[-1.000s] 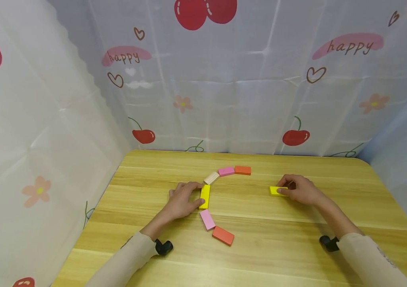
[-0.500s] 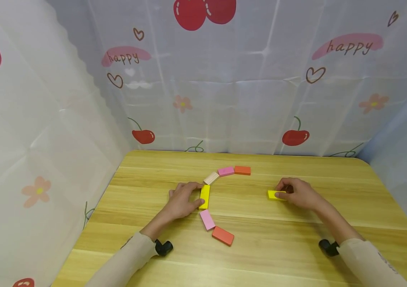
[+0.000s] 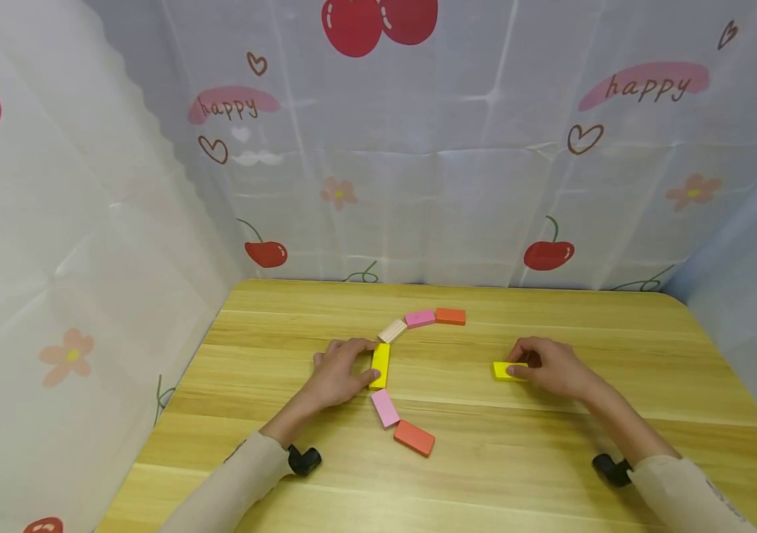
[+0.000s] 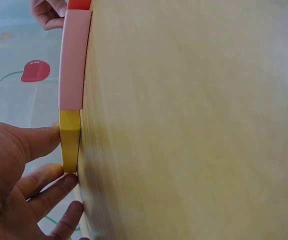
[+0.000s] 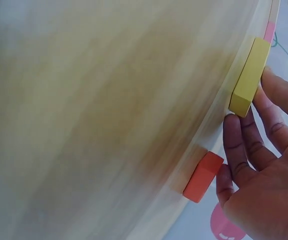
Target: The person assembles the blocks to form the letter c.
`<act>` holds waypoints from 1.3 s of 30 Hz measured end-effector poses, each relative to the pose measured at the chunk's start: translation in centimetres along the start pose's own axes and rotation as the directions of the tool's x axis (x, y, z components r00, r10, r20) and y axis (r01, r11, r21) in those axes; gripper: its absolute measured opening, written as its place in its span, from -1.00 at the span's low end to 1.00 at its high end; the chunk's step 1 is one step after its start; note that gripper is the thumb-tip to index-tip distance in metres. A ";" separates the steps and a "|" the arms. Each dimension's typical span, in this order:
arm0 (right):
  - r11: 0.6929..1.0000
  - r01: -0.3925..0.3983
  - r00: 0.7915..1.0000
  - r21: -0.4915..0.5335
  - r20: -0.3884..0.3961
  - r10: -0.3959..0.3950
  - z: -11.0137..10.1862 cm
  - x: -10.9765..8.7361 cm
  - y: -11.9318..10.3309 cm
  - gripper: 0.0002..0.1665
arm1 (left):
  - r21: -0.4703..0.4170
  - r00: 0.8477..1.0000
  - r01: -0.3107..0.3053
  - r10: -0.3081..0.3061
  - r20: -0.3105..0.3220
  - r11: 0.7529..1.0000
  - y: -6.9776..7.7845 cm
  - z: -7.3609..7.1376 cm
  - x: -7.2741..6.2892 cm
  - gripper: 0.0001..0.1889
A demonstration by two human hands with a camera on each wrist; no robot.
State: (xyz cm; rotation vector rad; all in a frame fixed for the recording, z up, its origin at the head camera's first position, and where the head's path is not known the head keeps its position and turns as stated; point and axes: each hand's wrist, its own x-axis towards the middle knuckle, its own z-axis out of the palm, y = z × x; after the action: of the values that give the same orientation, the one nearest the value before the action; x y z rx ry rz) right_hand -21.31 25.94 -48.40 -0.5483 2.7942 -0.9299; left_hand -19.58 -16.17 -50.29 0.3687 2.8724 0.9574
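Observation:
A yellow block [image 3: 381, 364] lies lengthwise on the table, and my left hand [image 3: 337, 374] pinches it between thumb and index finger. In the left wrist view that yellow block [image 4: 70, 140] is at the fingertips, with the pink block [image 4: 75, 60] just beyond it. My right hand [image 3: 552, 368] pinches a second yellow block [image 3: 501, 371] by its right part, close over the table to the right. The right wrist view shows this block [image 5: 250, 75] under the thumb and fingers, which hide part of it.
From the left yellow block a curve of flat blocks runs both ways: plain wood [image 3: 392, 331], pink [image 3: 421, 318] and orange [image 3: 450, 317] at the back; pink [image 3: 385, 409] and red [image 3: 415, 438] at the front. A printed curtain [image 3: 432, 207] hangs behind the wooden table [image 3: 525, 474].
My right hand has moved nearer and slightly left with its yellow block. The left hand and the curve of blocks have stayed in place.

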 end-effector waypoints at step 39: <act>0.994 0.108 0.993 0.004 0.051 -0.108 1.8 -2.4 -2.9 -0.85 | 0.005 1.000 0.004 -0.004 0.003 1.000 0.2 -0.1 0.0 -0.45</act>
State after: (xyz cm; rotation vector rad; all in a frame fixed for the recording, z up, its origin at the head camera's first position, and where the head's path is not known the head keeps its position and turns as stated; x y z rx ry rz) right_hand -17.83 23.68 -48.00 -0.7194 2.7420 -0.9247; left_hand -19.60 -16.11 -50.08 0.3636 2.8720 0.9489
